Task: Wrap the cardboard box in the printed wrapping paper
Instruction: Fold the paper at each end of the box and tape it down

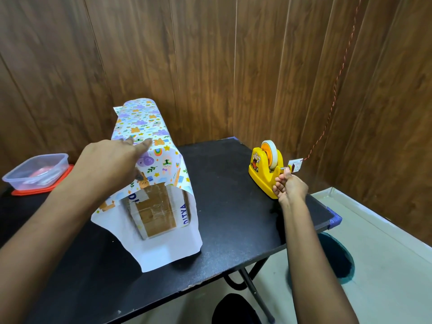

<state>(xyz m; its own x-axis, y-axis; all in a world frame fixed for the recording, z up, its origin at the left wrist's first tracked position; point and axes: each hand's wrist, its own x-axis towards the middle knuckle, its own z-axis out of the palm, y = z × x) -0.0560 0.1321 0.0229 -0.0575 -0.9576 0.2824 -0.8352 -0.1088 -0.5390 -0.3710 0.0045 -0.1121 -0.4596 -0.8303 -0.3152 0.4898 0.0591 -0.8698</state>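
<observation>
Left hand [109, 157] lies flat and spread on the printed wrapping paper [149, 141] over the cardboard box [156, 211], which runs from 6 to 12 o'clock on the counter [233, 206], while the right hand [289, 187] at 3 o'clock pinches tape by the yellow tape holder [264, 168].
</observation>
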